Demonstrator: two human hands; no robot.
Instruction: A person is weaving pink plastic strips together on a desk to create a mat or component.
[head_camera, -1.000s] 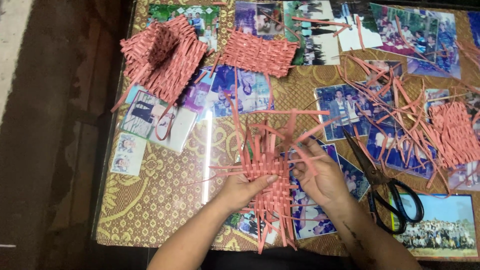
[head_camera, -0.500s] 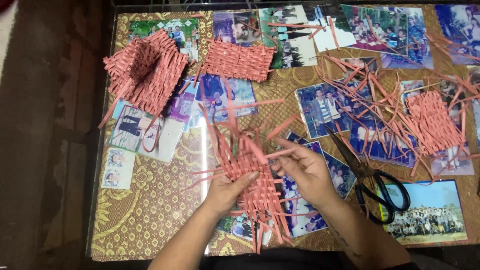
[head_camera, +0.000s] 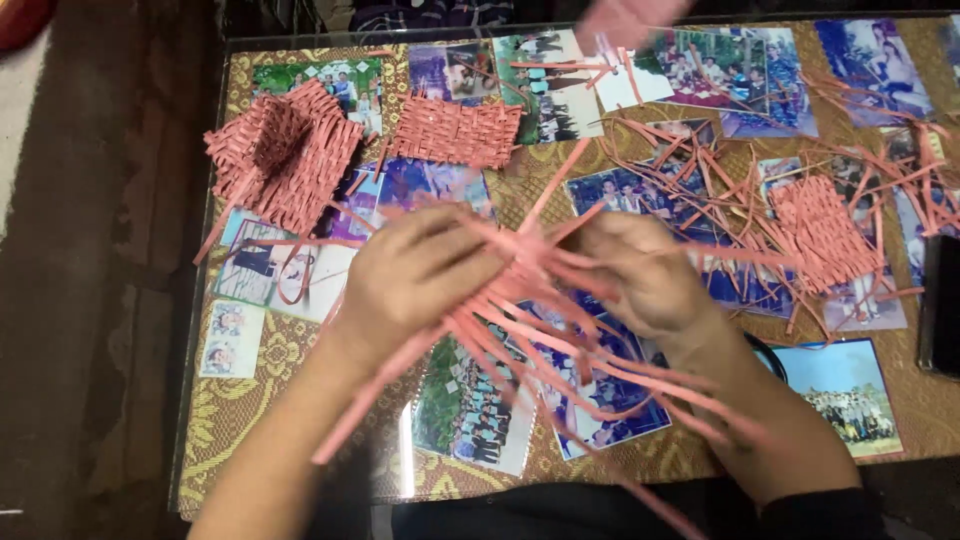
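my left hand: my left hand (head_camera: 415, 280) is curled, fingers folded down over the near-left side of the pink woven paper piece (head_camera: 535, 290), gripping it
my right hand: my right hand (head_camera: 640, 270) is curled on the other side of the same piece, fingers closed on its strips; the picture is blurred, so i cannot tell which strip i pinch
woven piece: held between both my hands above the middle of the glass-topped table (head_camera: 190, 400), its loose pink strips fanning out toward me and to the right
left of it: a finished pink woven basket (head_camera: 280, 155) lies on its side near the far-left corner
behind it: a flat woven panel (head_camera: 455, 130) just beside the basket
right side: another woven mat (head_camera: 825, 230) among a heap of loose strips (head_camera: 700, 170)
under the glass: photographs (head_camera: 470, 405) spread on a yellow patterned cloth
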